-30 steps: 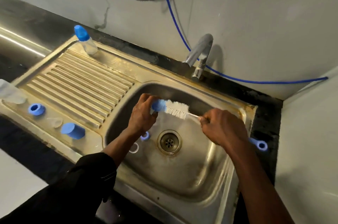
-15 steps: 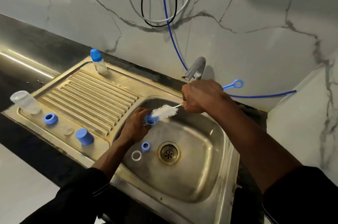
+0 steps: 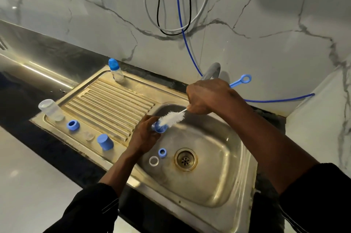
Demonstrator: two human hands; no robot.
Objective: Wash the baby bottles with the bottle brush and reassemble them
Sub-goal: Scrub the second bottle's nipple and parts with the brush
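Baby bottles, two, are sitting on the drainboard of one steel sink (image 3: 209, 185), which is sitting in a dark table (image 3: 47, 57). One capped bottle (image 3: 115, 71) is standing at the far edge; one uncapped clear bottle (image 3: 51, 110) is resting at the left end.

Bottle brush (image 3: 173, 118), one: the right grip (image 3: 207, 97) is curling tightly round its stem, and the blue loop handle is sticking out behind the knuckles. The white bristle tip is touching the mouth of one blue part (image 3: 159, 128).

Left grip (image 3: 144, 133): it is pinching that blue part over the left side of the basin.

Blue cap (image 3: 105, 141), one, is sitting at the drainboard's near edge.

Blue rings, two: one drainboard ring (image 3: 73, 125) is lying near the clear bottle; one basin ring (image 3: 162, 153) is lying left of the drain.

Clear ring (image 3: 153, 161), one, is lying just beside the basin ring.

Small clear piece (image 3: 89, 135), one, is lying between the drainboard ring and the cap.
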